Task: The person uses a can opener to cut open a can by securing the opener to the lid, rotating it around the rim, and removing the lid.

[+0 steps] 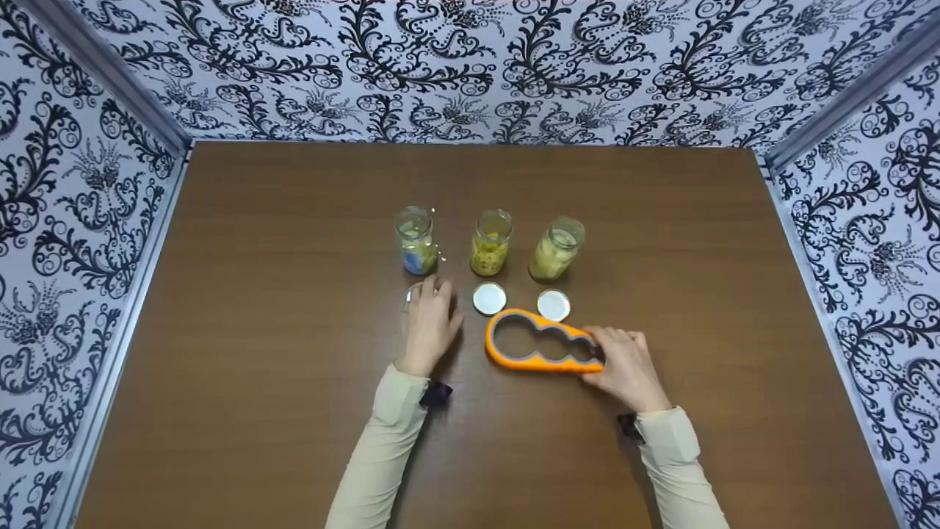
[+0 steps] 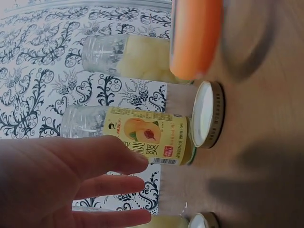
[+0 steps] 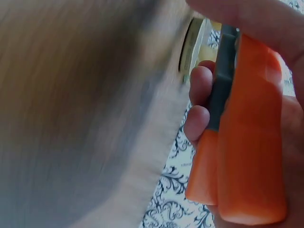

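My right hand [image 1: 624, 364] grips one end of an orange jar opener [image 1: 540, 364] with a grey scalloped inner edge. In the right wrist view, fingers and thumb wrap round the orange opener [image 3: 251, 128]. My left hand [image 1: 429, 319] reaches over the left lid, partly covering it, with its fingers extended and nothing held in the left wrist view. Three lidless glass jars stand in a row: the left jar [image 1: 416, 246], the middle jar [image 1: 490, 250] and the right jar [image 1: 556, 253]. A white-lined lid [image 1: 490, 299] lies before the middle jar, another lid [image 1: 554, 305] before the right.
Small white specks [image 1: 440, 253] lie beside the left jar. The brown table [image 1: 294, 220] is enclosed by patterned panels [image 1: 455, 73] at the back and sides. In the left wrist view, the middle jar's yellow label [image 2: 142, 133] shows a peach picture.
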`<state>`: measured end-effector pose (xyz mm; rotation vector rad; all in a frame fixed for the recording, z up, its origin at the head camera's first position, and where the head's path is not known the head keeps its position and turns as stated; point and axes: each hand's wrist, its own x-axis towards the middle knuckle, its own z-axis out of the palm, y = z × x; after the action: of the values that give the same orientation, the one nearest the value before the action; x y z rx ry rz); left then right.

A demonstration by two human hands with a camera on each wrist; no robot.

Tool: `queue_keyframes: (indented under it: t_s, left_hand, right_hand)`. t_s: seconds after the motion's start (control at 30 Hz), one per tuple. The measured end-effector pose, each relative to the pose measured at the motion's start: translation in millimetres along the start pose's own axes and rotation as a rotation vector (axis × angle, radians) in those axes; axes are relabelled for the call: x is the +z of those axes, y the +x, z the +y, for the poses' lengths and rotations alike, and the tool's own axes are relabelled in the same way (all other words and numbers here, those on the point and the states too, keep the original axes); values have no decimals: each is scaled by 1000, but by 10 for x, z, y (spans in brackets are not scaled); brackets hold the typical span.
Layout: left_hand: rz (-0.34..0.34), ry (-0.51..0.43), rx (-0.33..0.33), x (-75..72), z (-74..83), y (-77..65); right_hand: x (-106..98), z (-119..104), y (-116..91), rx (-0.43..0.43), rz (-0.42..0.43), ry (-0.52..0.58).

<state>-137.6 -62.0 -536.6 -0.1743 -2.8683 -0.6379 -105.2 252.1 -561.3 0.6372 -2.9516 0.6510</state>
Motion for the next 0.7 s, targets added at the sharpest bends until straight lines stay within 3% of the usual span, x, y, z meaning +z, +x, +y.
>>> queue_keyframes:
  t_s: [0.37,0.7]
  left_hand:
    - [-62,1,-16,4,-6,-31]
    - [-57,31,1,14,-1,-78]
  right_hand:
    - [124,-192,141,-72,-70,-20]
    - [232,-389,282,-173,-127,36]
